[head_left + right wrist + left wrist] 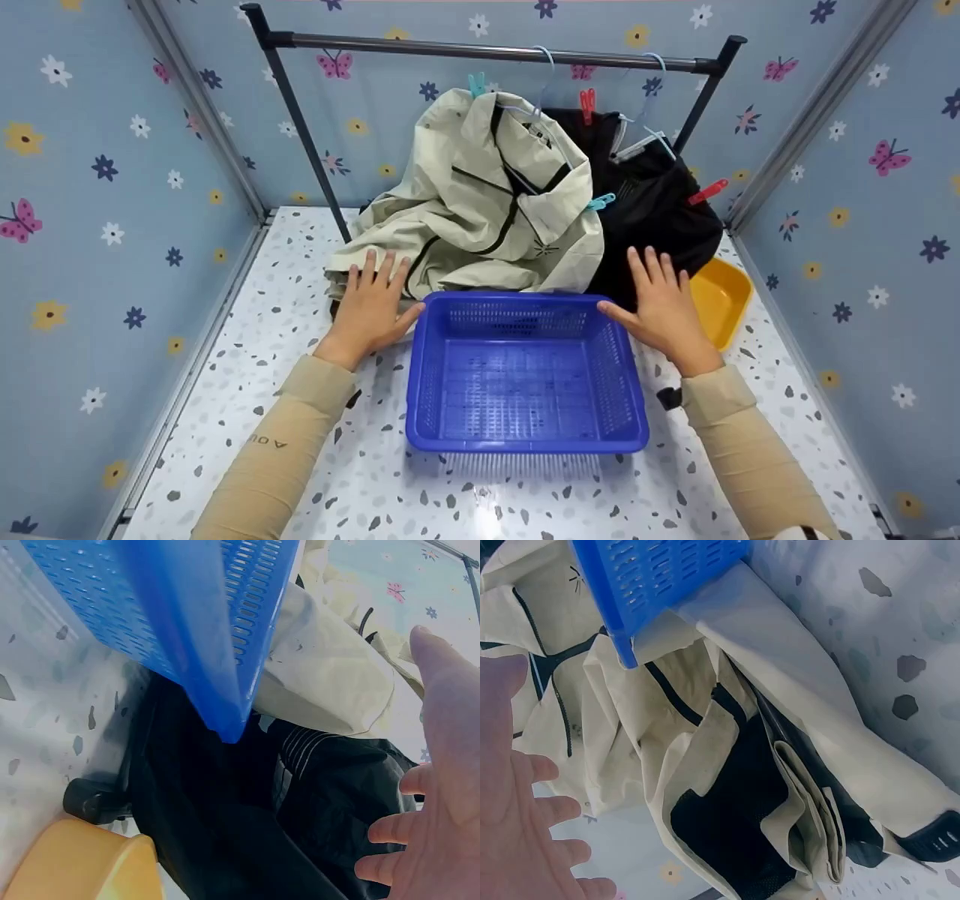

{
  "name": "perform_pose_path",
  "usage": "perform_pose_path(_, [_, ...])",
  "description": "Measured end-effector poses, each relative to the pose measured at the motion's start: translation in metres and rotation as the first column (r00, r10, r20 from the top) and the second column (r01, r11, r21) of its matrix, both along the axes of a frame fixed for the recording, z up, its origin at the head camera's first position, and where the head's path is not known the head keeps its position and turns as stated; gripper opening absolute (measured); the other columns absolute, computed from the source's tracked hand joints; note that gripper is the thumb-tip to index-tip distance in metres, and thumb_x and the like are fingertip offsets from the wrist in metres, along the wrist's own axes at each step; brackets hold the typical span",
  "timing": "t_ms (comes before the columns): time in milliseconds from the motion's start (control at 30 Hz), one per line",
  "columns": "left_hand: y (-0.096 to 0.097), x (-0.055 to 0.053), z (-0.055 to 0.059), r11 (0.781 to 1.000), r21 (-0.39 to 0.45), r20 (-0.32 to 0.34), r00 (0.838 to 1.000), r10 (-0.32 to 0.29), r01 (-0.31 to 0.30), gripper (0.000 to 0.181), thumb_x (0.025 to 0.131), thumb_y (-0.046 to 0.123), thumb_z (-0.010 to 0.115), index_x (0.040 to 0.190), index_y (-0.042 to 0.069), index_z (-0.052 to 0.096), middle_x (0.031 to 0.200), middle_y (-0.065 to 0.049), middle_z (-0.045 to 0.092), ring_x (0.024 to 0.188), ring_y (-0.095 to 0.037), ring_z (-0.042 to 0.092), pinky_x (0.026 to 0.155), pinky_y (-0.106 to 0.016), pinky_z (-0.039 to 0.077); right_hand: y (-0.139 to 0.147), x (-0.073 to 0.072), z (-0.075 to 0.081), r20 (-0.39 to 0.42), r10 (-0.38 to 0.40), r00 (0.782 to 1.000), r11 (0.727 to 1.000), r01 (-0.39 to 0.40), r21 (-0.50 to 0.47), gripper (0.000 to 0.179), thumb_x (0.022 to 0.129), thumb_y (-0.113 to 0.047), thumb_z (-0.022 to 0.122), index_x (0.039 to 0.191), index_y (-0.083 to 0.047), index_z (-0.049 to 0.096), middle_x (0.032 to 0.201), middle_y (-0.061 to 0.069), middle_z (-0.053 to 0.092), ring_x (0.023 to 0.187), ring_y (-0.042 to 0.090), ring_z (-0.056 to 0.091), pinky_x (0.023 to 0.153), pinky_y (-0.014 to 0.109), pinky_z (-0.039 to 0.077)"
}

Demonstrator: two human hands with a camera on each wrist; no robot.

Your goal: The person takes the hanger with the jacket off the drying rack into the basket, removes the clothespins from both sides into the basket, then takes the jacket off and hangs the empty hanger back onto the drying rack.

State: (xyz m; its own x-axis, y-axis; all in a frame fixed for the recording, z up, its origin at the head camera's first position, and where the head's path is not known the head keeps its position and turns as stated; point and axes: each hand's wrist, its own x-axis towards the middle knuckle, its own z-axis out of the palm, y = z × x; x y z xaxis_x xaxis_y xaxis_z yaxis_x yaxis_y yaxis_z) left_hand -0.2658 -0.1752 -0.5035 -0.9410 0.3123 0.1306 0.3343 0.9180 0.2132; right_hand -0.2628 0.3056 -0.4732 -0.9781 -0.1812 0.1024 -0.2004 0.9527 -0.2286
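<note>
And here we are, 12 o'clock being straight away from the person: the blue basket (525, 445) sits between the two hands, open mouth upward. The left hand (367, 311) is at its 10, the right hand (664, 311) at its 2, both palms flat-fingered and spread, well apart from each other, gripping nothing! Thumbs angle in toward the basket's far corners; the wrist views show gaps there.

How to play it well? My judgement: any handling of the basket wants both hands at its short ends, 9 and 3, taking weight evenly so the rim stays level, with loose cloth clear of the far wall. One snag could spoil it: a fold of the pale jacket (480, 210) at 12, or of the black garment (652, 202) at 1, catching a corner.

Now the lines! The basket's long axis runs 9 to 3, nearly square to the person. The pale jacket slants, collar toward 1, lower folds toward 7, below the rail (420, 46). The yellow tray (720, 300) lies between 2 and 3.
</note>
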Motion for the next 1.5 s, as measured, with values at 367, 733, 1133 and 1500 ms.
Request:
perform_pose_path(367, [0.004,-0.005,0.008,1.000,0.006,0.017,1.000,-0.022,0.022,0.086,0.114,0.053,0.056,0.177,0.002,0.029,0.183,-0.031,0.029,0.173,-0.057,0.020,0.140,-0.073,0.022,-0.006,-0.009,0.016,-0.042,0.025,0.999,0.996,-0.028,-0.084,0.107,0.105,-0.063,0.071,0.179,-0.004,0.022,0.183,0.032,0.029,0.168,0.057,0.030,0.137,0.077,0.022])
perform_pose_path(733, [0.003,-0.013,0.018,0.999,0.029,-0.042,0.998,-0.043,0.045,0.080,0.113,0.050,0.061,0.172,0.000,0.039,0.177,-0.032,0.041,0.169,-0.058,0.029,0.138,-0.072,0.029,-0.014,-0.023,0.031,-0.096,0.051,0.994,0.977,-0.070,-0.202,0.099,0.105,-0.048,0.078,0.176,-0.001,0.029,0.178,0.033,0.039,0.162,0.055,0.043,0.135,0.071,0.034])
perform_pose_path(1133, [-0.002,-0.023,0.027,0.998,-0.004,-0.077,0.995,-0.058,0.058,0.080,0.113,0.047,0.060,0.172,-0.002,0.038,0.177,-0.032,0.040,0.168,-0.058,0.032,0.137,-0.070,0.033,-0.026,-0.039,0.040,-0.095,0.035,0.995,0.948,-0.063,-0.311,0.087,0.106,-0.042,0.079,0.170,0.002,0.039,0.161,0.032,0.057,0.148,0.050,0.058,0.130,0.067,0.043])
perform_pose_path(1500, [-0.005,-0.027,0.035,0.997,0.023,-0.106,0.991,-0.076,0.079,0.076,0.114,0.046,0.058,0.169,-0.004,0.041,0.174,-0.034,0.045,0.166,-0.058,0.037,0.137,-0.067,0.034,-0.030,-0.062,0.033,-0.186,0.050,0.981,0.843,-0.141,-0.520,0.072,0.103,-0.031,0.082,0.157,0.007,0.053,0.140,0.035,0.068,0.130,0.048,0.068,0.118,0.058,0.058])
